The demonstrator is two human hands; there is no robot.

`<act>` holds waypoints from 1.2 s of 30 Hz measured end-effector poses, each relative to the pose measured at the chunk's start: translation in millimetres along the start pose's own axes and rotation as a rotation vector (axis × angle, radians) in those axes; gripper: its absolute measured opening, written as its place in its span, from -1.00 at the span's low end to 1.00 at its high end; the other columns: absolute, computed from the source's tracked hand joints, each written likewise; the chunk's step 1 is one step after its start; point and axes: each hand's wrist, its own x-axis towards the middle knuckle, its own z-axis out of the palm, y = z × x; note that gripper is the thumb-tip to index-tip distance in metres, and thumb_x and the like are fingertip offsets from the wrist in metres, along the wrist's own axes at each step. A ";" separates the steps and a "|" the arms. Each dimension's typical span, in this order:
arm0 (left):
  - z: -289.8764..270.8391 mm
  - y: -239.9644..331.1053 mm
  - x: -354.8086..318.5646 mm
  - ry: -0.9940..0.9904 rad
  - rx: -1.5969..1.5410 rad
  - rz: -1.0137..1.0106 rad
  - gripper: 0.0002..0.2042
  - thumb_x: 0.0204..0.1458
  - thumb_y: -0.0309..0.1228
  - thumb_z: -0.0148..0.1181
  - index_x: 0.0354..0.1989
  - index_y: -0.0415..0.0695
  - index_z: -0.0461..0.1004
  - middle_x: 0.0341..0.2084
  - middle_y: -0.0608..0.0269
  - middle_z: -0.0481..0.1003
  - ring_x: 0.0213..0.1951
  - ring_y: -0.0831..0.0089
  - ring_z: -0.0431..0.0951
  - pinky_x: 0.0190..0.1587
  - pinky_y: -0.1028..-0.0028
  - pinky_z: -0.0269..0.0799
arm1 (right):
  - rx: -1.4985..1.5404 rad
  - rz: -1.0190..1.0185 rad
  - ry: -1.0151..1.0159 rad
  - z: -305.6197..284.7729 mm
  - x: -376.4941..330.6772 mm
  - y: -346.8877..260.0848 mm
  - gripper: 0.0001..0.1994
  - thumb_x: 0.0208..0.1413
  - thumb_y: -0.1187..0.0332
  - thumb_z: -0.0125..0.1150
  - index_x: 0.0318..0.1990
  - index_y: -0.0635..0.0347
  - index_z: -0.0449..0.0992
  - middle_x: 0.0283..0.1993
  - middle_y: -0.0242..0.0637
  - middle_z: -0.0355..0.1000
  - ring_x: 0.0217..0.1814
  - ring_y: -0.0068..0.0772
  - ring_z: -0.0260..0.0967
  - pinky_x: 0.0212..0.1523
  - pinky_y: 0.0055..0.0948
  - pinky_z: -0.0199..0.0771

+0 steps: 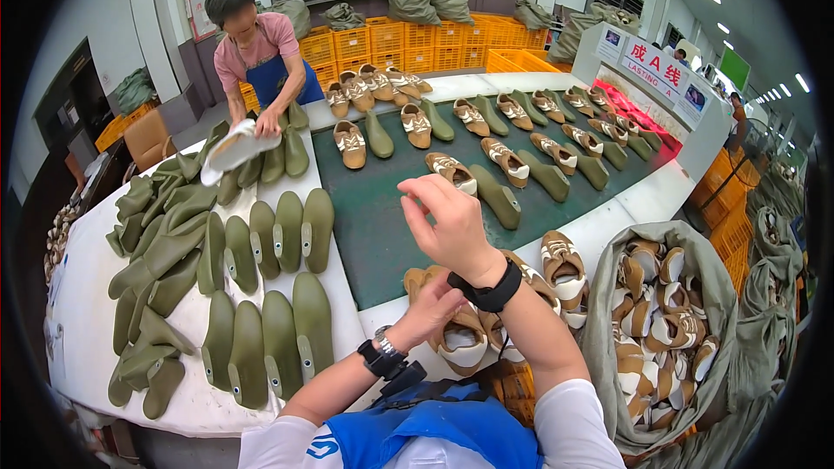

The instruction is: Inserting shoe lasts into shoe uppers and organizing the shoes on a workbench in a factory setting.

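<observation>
My left hand (426, 308) has its fingers closed at the edge of a black wrist strap (497, 288) worn on my right wrist. Raised over the green belt, my right hand (447, 221) is empty, with its fingers loosely bent and apart from the thumb. Brown and white sneakers (565, 267) stand along the near white ledge, partly hidden behind my forearms. Beyond my right hand, a sneaker (451, 173) and an olive-green shoe last (496, 198) lie side by side on the belt. A watch and another black device sit on my left wrist.
Several olive lasts (280, 339) cover the white table (78, 321) at left. Across it, a person in a pink shirt (268, 39) handles a pale, sole-shaped item (236, 153). A grey-green sack (599, 365) of sneakers stands at right. Orange crates (417, 35) line the back.
</observation>
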 end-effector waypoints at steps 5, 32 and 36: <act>2.3 15.9 -19.8 0.347 0.647 0.521 -0.71 -0.03 -0.54 0.17 -0.11 -0.26 0.36 -0.24 0.22 0.44 -0.18 0.50 0.46 -0.13 0.53 0.40 | -0.177 0.109 -0.079 -0.1 -7.9 21.7 -0.86 -0.06 0.50 0.14 -0.29 0.15 0.45 -0.38 -0.29 0.40 -0.47 -0.25 0.41 -0.51 -0.42 0.39; -172.8 -23.8 -219.3 0.962 1.830 -0.080 -0.52 -0.14 -0.17 0.23 -0.08 -0.21 0.37 -0.43 0.11 0.48 -0.24 0.22 0.45 0.06 0.15 0.15 | 0.001 -0.094 -1.212 12.5 -35.9 16.4 -0.81 -0.05 0.27 0.16 -0.26 0.09 0.48 -0.48 -0.18 0.44 -0.39 -0.11 0.43 -0.41 -0.23 0.45; -163.5 -31.3 -199.9 1.011 1.724 -0.139 -0.38 -0.12 -0.20 0.22 0.11 -0.22 0.18 -0.36 0.02 0.45 -0.23 0.17 0.45 0.08 0.22 0.17 | -0.036 -0.023 -1.532 4.4 -54.5 24.2 -0.74 -0.04 0.23 0.16 -0.17 0.06 0.49 -0.40 -0.17 0.48 -0.36 -0.11 0.44 -0.38 -0.22 0.46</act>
